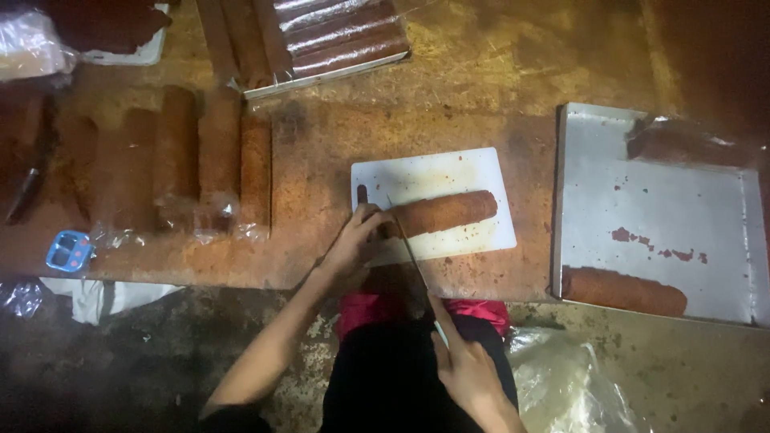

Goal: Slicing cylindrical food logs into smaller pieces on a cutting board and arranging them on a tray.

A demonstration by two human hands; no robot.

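Big brown table [321, 152] takes up most of the view, w/ a metal tray [658, 216] off to the right holding a couple more brown rolls, and a row of wrapped rolls [200, 156] lying side by side on the left, prob staged there out of the cutting zone. Near the middle sits a white cutting board [437, 172], and on it the brown roll [445, 212] lies w/ its long axis running left-right, tilted up a bit toward the right, near end pointing at the left hand. The left hand [353, 240] has its grip closed on that near end, looks like it's pinning the roll so it can't slide or spin. The right hand [465, 373] is down by the lap, grip wrapped shut around the handle of a long thin knife [413, 256], blade angling up-left so it crosses the roll's end right beside the fingers.
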